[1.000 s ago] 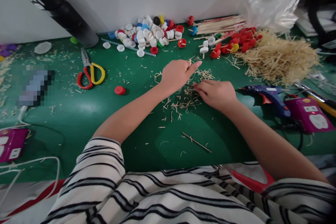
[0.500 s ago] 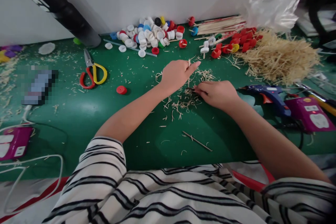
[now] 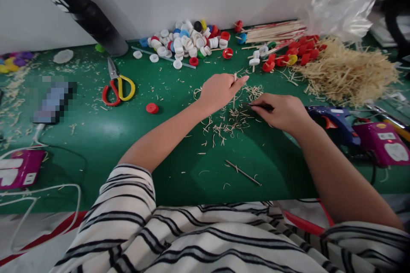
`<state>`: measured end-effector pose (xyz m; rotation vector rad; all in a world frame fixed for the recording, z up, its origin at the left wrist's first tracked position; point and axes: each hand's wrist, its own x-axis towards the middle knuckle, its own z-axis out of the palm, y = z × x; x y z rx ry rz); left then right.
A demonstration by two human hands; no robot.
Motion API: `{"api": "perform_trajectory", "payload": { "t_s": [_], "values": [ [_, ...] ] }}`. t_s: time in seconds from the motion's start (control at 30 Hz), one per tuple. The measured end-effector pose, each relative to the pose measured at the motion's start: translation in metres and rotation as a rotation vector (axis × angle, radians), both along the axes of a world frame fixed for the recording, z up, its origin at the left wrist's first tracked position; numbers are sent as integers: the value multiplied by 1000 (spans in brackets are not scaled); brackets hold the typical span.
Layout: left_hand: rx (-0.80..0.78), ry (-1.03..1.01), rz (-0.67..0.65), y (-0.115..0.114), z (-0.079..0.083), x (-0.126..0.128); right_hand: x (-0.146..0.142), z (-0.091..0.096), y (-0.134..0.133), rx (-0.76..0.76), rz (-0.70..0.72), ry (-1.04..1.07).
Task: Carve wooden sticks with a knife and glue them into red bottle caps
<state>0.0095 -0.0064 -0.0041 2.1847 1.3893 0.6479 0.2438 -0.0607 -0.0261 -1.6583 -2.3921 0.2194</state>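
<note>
My left hand point(image 3: 218, 90) is closed on a thin wooden stick point(image 3: 235, 77), with a bit of it showing above the fingers and the index finger lying along its side. My right hand point(image 3: 283, 113) pinches a small dark blade point(image 3: 265, 106), probably a knife, most of it hidden in the grip. A gap separates the blade from the stick. Curled wood shavings point(image 3: 235, 115) lie on the green table point(image 3: 179, 166) under and between both hands. Closer to my body rests a slim metal rod point(image 3: 243, 172).
Scissors point(image 3: 119, 87) and a red cap point(image 3: 152, 108) lie to the left. Bottle caps point(image 3: 184, 45), sticks point(image 3: 272, 32) and a straw-like shavings heap point(image 3: 349, 72) line the back. A glue gun point(image 3: 339, 121) and purple power block point(image 3: 381, 143) sit right; a black bottle point(image 3: 92, 21) stands back left.
My right hand has moved right with the blade, away from the left hand. The left hand keeps its grip on the stick. The whole view has shifted slightly.
</note>
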Motion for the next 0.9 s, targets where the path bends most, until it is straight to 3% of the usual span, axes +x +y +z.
{"api": "perform_trajectory", "payload": {
  "t_s": [0.27, 0.33, 0.43, 0.53, 0.63, 0.77, 0.9],
  "values": [
    [42, -3, -13, 1, -1, -2, 4, 7, -3, -30, -17, 234],
    [47, -84, -46, 2, 2, -3, 2, 10, -7, -135, 92, 343],
    [9, -301, -74, -3, 11, 1, -11, 14, -19, -446, 369, 567],
    [-192, -508, -86, -20, 19, 14, -34, 14, -37, -732, 573, 809],
    [-483, -698, -122, -42, 23, 29, -54, 13, -51, -850, 662, 943],
    [-778, -893, -92, -60, 24, 36, -59, 14, -53, -872, 635, 957],
    [-794, -860, -86, -65, 23, 34, -54, 20, -45, -796, 600, 686]
  ]
}}
